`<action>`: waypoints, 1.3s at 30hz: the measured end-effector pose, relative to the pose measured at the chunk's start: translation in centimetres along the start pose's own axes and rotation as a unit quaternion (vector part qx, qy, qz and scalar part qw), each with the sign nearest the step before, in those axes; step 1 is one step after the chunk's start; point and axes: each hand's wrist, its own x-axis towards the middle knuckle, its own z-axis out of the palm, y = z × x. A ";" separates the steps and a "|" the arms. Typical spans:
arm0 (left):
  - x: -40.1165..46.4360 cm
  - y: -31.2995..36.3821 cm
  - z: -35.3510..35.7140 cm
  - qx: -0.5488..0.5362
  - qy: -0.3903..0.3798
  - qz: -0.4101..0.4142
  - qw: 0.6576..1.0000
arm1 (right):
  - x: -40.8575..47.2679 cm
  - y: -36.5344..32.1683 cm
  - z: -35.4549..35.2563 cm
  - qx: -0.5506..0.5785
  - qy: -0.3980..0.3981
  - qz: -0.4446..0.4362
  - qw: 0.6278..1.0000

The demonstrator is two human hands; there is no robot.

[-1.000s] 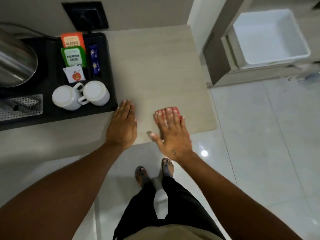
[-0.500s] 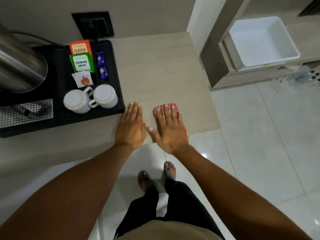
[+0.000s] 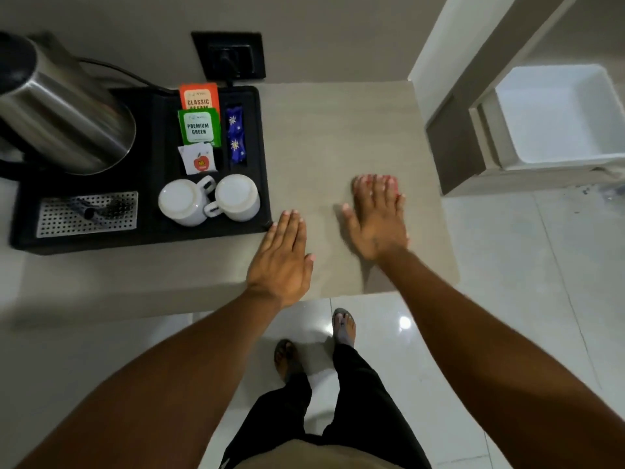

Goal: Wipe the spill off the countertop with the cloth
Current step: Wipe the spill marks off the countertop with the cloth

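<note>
The cloth [image 3: 394, 182] is a small red thing, almost completely buried under my right hand [image 3: 377, 221]; I only see a sliver of it past the fingertips and along the outer edge. It sits on the bare part of the bench [image 3: 324, 130], to the right of the black tray [image 3: 260, 157] and well apart from it. My guess is it's light, soft and floppy, so it will bunch up or slide out if I push from one corner. Best bet is what I've got: palm flat on the middle, fingers spread over it, pressing down, not pinching anything. On a smooth top like this it probably skates easily, so it needs some downward weight.

Left hand [image 3: 280, 255] is flat and empty, just resting on the bench near the front edge, fingertips just beside the tray's corner.

I honestly can't make out the spill itself, the surface looks uniformly beige from here. The two white cups [image 3: 209, 199] sit upside down on the tray near my left hand, so I'd keep strokes away from that side
</note>
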 end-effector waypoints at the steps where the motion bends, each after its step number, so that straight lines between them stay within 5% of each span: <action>1: 0.0 0.0 0.0 0.000 0.002 0.003 1.000 | -0.7 -0.4 0.4 -0.012 -0.012 -0.048 0.999; 4: 0.1 -0.1 0.0 -0.002 0.006 0.014 1.000 | -1.2 1.8 0.0 -0.016 -0.020 -0.085 0.996; 10: 0.4 -0.4 0.3 -0.006 0.036 0.032 0.999 | 9.2 5.9 -4.1 -0.003 0.019 0.022 1.000; 14: 0.4 -0.6 0.5 -0.040 0.046 0.036 0.997 | 18.6 2.3 -5.9 0.003 0.016 0.044 0.999; 17: 0.5 -0.6 0.6 -0.048 0.058 0.033 0.997 | 20.9 -2.8 -5.1 -0.015 0.012 -0.022 1.000; 21: 0.5 -0.5 0.3 -0.032 0.040 0.028 0.998 | 14.1 -6.2 -1.7 -0.048 -0.027 -0.198 0.979; 25: 0.6 -0.5 0.2 -0.032 0.051 0.033 0.998 | 3.9 -0.3 -0.5 -0.065 -0.036 -0.273 0.959; 28: 0.4 -0.6 0.3 -0.030 0.046 0.030 0.998 | 3.5 5.8 -2.3 -0.081 -0.022 -0.200 0.976; 32: 0.3 -0.4 0.3 -0.022 0.051 0.028 0.998 | 6.7 3.7 -2.6 -0.029 0.019 -0.036 0.999; 39: 0.2 -0.1 0.2 0.000 0.018 0.018 1.000 | -4.5 -3.4 3.1 -0.031 0.033 -0.119 0.992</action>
